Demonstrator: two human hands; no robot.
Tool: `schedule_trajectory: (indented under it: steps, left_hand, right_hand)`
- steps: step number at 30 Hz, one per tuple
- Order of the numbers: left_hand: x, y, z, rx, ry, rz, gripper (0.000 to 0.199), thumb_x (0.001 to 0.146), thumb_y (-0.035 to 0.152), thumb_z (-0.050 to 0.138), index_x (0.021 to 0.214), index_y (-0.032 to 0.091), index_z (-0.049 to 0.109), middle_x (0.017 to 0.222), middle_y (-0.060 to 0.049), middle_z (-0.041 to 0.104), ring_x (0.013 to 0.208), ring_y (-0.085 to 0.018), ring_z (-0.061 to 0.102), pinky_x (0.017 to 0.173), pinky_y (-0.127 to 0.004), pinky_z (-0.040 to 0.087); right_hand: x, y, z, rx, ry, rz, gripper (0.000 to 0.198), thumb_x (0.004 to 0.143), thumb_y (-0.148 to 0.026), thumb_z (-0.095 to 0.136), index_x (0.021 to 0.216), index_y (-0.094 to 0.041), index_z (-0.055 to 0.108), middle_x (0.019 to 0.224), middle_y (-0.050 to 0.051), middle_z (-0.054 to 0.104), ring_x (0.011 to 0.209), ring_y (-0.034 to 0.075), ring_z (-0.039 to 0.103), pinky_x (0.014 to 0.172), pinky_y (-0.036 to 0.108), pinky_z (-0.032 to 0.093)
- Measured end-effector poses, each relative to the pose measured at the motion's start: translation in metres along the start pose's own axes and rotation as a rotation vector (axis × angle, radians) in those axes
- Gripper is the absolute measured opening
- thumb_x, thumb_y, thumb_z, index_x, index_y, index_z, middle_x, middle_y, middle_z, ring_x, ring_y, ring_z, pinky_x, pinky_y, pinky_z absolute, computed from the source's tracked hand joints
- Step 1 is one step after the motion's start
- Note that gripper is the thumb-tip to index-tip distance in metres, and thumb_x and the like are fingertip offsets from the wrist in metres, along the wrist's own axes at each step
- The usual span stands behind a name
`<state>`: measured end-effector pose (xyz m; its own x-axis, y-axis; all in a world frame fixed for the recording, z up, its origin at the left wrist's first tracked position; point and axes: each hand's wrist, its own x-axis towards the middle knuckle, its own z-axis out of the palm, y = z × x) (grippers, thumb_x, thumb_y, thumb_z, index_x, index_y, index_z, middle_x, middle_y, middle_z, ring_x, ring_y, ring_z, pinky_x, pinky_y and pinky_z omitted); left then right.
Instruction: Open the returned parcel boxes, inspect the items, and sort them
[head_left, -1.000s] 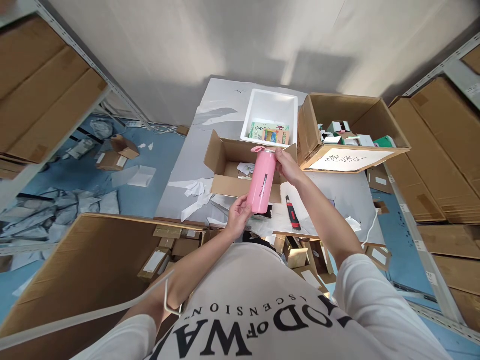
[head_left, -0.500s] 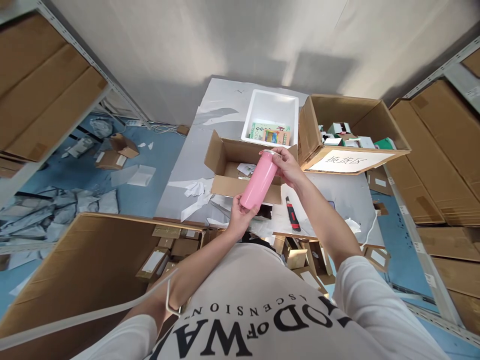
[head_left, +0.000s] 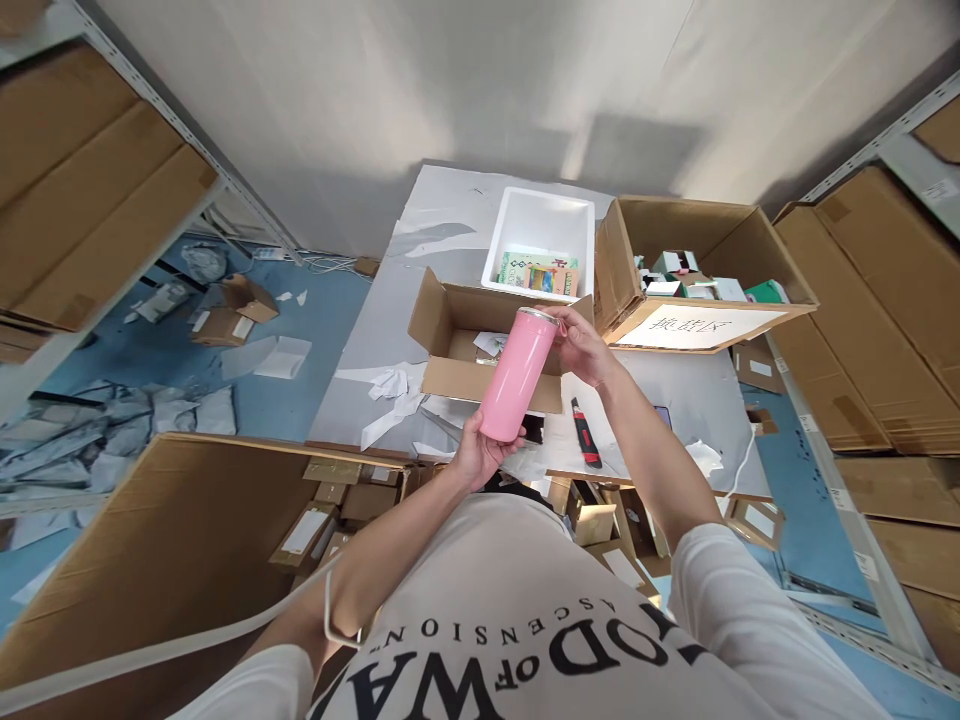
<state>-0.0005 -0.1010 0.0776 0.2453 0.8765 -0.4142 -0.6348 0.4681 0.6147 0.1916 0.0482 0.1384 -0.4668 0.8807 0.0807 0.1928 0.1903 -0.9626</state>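
Note:
A glossy pink tumbler [head_left: 517,375] with a silver rim is held tilted in front of me, over the near side of an open cardboard box [head_left: 456,376]. My left hand [head_left: 482,452] is closed round its bottom end. At the rim end, the fingers of my right hand [head_left: 585,347] grip the tumbler's upper side by a small pink strap. Crumpled white paper [head_left: 491,343] lies inside the box. To the right of the box, a red and black utility knife [head_left: 586,434] rests on the table.
Behind the box stands a white foam tray [head_left: 544,216] holding printed booklets. A large labelled carton [head_left: 690,330] with small boxes is at the right. Torn paper [head_left: 394,400] lies on the table [head_left: 375,330]. A big open carton [head_left: 150,560] stands below left; shelves flank both sides.
The tumbler has come slightly lower and nearer to me and turned, so its silver rim shows more. My right hand has shifted its hold along the rim; both hands still grip it.

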Motion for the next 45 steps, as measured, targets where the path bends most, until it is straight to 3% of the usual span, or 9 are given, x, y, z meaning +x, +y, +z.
schedule_trajectory:
  steps: [5, 12, 19, 28, 31, 35, 38, 41, 45]
  left_hand:
    - [0.0, 0.0, 0.006, -0.006, -0.069, -0.093, 0.073, 0.074, 0.075, 0.049, 0.1, 0.009, 0.065, 0.089, -0.017, 0.072, 0.076, -0.023, 0.07, 0.065, -0.031, 0.055]
    - [0.002, -0.005, 0.006, 0.087, 0.043, 0.176, 0.068, 0.059, 0.041, 0.086, 0.111, 0.025, 0.046, 0.117, -0.005, 0.064, 0.096, -0.021, 0.068, 0.089, -0.043, 0.055]
    - [0.002, -0.011, 0.0, 0.027, -0.008, -0.016, 0.066, 0.075, 0.07, 0.058, 0.108, 0.014, 0.059, 0.095, -0.014, 0.073, 0.089, -0.028, 0.071, 0.083, -0.04, 0.054]
    - [0.002, -0.014, 0.001, 0.063, -0.038, -0.105, 0.079, 0.079, 0.079, 0.04, 0.106, 0.009, 0.066, 0.096, -0.019, 0.074, 0.082, -0.026, 0.072, 0.072, -0.033, 0.053]
    - [0.005, -0.009, -0.008, 0.241, -0.004, -0.014, 0.084, 0.079, 0.083, 0.033, 0.106, 0.01, 0.064, 0.093, -0.018, 0.073, 0.079, -0.026, 0.071, 0.071, -0.035, 0.053]
    - [0.01, -0.004, -0.033, 0.868, 0.126, 0.441, 0.065, 0.078, 0.072, 0.054, 0.109, 0.016, 0.065, 0.093, -0.011, 0.068, 0.086, -0.023, 0.066, 0.082, -0.039, 0.051]
    - [0.018, -0.007, -0.047, 1.378, -0.023, 0.701, 0.053, 0.069, 0.054, 0.075, 0.109, 0.02, 0.067, 0.116, -0.013, 0.06, 0.111, -0.03, 0.054, 0.097, -0.047, 0.044]
    - [0.029, -0.019, -0.052, 1.633, -0.18, 0.717, 0.044, 0.073, 0.041, 0.076, 0.109, 0.019, 0.066, 0.128, -0.016, 0.052, 0.121, -0.035, 0.047, 0.099, -0.052, 0.043]
    - [0.038, -0.036, -0.058, 1.613, -0.188, 0.705, 0.023, 0.084, 0.029, 0.063, 0.104, 0.017, 0.064, 0.129, -0.017, 0.049, 0.122, -0.033, 0.048, 0.098, -0.051, 0.046]
  right_hand:
    - [-0.001, -0.003, 0.006, 0.149, 0.017, 0.087, 0.065, 0.077, -0.072, 0.051, 0.127, -0.032, 0.037, 0.123, 0.008, 0.053, 0.097, 0.022, 0.057, 0.079, 0.038, 0.051]
    - [-0.002, -0.009, 0.01, 0.133, 0.12, 0.088, 0.059, 0.075, -0.069, 0.056, 0.119, -0.032, 0.041, 0.114, 0.004, 0.055, 0.096, 0.02, 0.057, 0.077, 0.034, 0.052]
    - [-0.004, -0.01, 0.008, 0.152, -0.023, 0.072, 0.059, 0.076, -0.073, 0.048, 0.118, -0.032, 0.036, 0.122, 0.005, 0.054, 0.1, 0.02, 0.058, 0.077, 0.035, 0.053]
    - [-0.004, -0.011, 0.014, 0.325, 0.1, 0.127, 0.056, 0.069, -0.058, 0.072, 0.107, -0.03, 0.043, 0.109, 0.002, 0.06, 0.089, 0.017, 0.06, 0.07, 0.029, 0.052]
    - [-0.005, -0.013, 0.01, 0.395, 0.19, 0.055, 0.053, 0.065, -0.053, 0.079, 0.1, -0.029, 0.048, 0.103, 0.0, 0.061, 0.083, 0.016, 0.06, 0.065, 0.027, 0.052]
    - [-0.02, -0.011, -0.002, 0.386, 0.384, -0.075, 0.05, 0.061, -0.042, 0.085, 0.097, -0.029, 0.051, 0.102, -0.001, 0.061, 0.074, 0.012, 0.057, 0.056, 0.024, 0.049]
    - [-0.041, -0.001, -0.006, 0.364, 0.409, -0.057, 0.049, 0.061, -0.039, 0.085, 0.096, -0.028, 0.052, 0.103, -0.002, 0.061, 0.072, 0.011, 0.057, 0.052, 0.022, 0.047]
    - [-0.062, 0.015, -0.004, 0.345, 0.399, 0.007, 0.047, 0.062, -0.039, 0.085, 0.094, -0.028, 0.053, 0.103, -0.003, 0.061, 0.072, 0.01, 0.058, 0.054, 0.02, 0.048]
    - [-0.078, 0.034, 0.006, 0.283, 0.425, 0.025, 0.046, 0.065, -0.042, 0.082, 0.097, -0.028, 0.052, 0.109, -0.001, 0.06, 0.081, 0.012, 0.062, 0.061, 0.023, 0.051]
